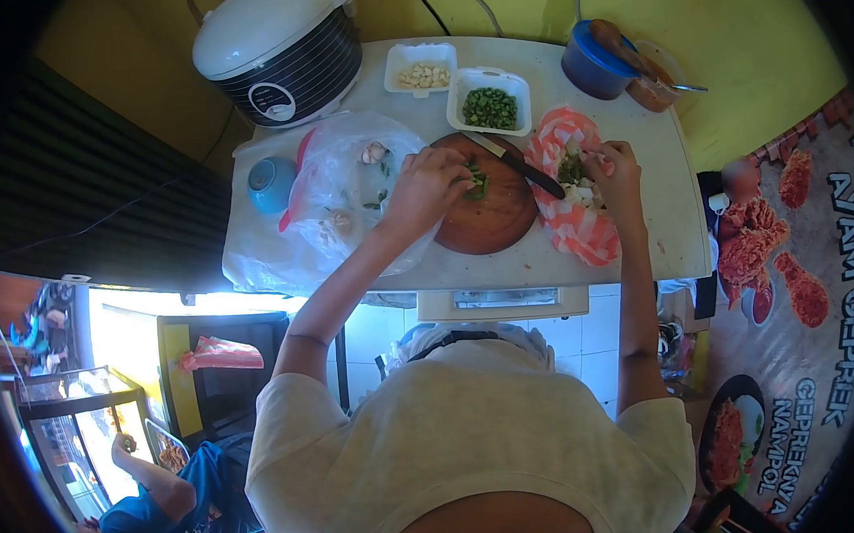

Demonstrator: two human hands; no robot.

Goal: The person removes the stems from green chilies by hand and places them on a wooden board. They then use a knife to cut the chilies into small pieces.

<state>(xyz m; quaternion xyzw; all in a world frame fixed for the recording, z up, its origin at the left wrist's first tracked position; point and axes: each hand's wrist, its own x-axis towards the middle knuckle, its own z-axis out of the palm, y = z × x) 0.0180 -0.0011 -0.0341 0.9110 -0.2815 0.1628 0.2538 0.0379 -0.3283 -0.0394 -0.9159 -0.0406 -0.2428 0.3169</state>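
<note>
My left hand (427,186) is over the left side of a round wooden cutting board (487,228), its fingers curled together at some cut green vegetable pieces (476,182). Whether any are pinched is hard to make out. A knife with a black handle (534,174) lies across the board's right edge. At the right, my right hand (619,177) reaches into a pink-and-white striped plastic bag (578,231). Its fingers are bent and pressed together at the bag's opening, where pale and green scraps (575,174) show. What they grip is hidden.
Behind the board stand foam boxes of chopped greens (490,109) and peeled garlic cloves (424,75). A clear plastic bag (334,213) with garlic bulbs (373,153), a blue cup (271,185) and a rice cooker (280,59) are left. A blue tub (597,64) stands back right. Another person (185,501) is lower left.
</note>
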